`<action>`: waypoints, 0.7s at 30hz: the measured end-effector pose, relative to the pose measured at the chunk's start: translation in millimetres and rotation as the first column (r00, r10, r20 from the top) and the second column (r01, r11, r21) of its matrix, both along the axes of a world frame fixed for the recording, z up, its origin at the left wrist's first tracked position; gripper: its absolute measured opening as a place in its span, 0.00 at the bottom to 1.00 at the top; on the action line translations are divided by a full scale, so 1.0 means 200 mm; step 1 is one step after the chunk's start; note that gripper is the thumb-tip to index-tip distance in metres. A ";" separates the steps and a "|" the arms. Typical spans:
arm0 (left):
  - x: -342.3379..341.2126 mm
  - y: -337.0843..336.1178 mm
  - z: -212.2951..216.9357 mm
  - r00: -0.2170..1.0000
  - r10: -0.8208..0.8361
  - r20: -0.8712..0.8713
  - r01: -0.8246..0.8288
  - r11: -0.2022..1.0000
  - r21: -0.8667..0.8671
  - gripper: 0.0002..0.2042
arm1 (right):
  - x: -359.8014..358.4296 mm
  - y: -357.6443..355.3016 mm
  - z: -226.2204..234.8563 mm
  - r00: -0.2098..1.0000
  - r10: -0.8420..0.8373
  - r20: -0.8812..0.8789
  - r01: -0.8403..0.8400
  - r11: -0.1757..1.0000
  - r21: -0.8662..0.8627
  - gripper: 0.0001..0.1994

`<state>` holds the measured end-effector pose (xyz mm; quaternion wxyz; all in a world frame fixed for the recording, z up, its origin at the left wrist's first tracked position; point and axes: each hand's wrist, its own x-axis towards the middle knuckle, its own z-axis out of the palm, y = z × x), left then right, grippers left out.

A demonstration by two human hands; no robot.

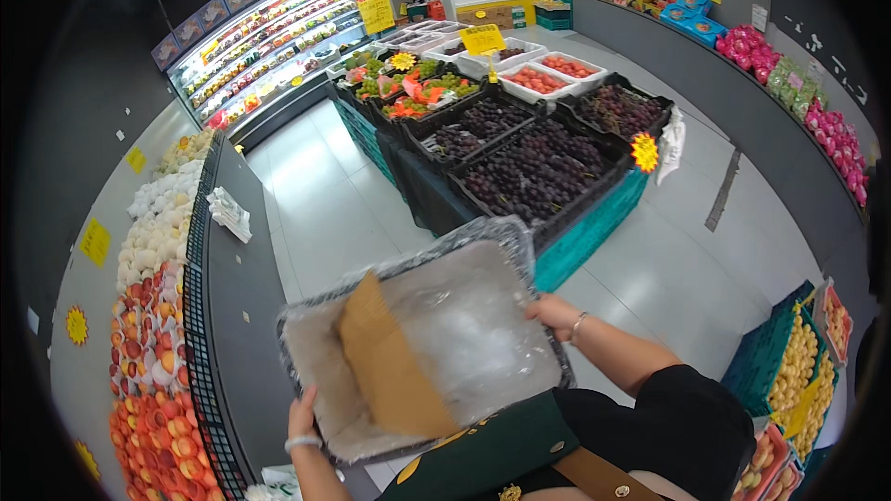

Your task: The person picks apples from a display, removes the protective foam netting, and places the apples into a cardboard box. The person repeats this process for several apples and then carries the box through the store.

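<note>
Between my two hands I carry a large shallow tray (492,325), dark at the rim and wrapped or lined with clear plastic film. A strip of brown cardboard (385,353) lies across its left part; no fruit shows inside. My left hand (303,416) grips the tray's lower left edge, and a pale bracelet sits on that wrist. On the right edge my right hand (557,315) is closed round the rim, its wrist in a thin bangle. The tray is tilted in front of my dark green apron (501,445). Fingers under the rim are hidden.
Ahead stands a display of dark grapes (543,167) in black crates on teal crates (594,232). Peaches and nectarines (153,334) fill a sloped shelf at left. Crates of yellow fruit (794,362) stand low at right. A lit refrigerated case (269,46) is at the back left.
</note>
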<state>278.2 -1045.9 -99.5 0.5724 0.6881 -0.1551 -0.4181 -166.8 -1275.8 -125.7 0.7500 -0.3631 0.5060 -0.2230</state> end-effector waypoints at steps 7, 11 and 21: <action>0.36 0.05 -0.11 0.957 0.288 0.035 -0.289 0.936 0.201 0.27 | 1.07 -0.62 -0.13 0.938 0.322 -0.132 -0.332 0.941 -0.062 0.21; 0.64 -0.37 0.16 0.950 0.301 -0.086 -0.264 0.918 0.296 0.34 | 1.52 -0.97 -0.15 0.920 0.336 -0.203 -0.377 0.900 -0.220 0.18; 1.75 -1.36 -0.16 0.928 0.264 0.262 -0.292 0.953 0.075 0.25 | 2.18 -1.82 -0.14 0.983 0.175 -0.060 -0.183 0.964 -0.192 0.17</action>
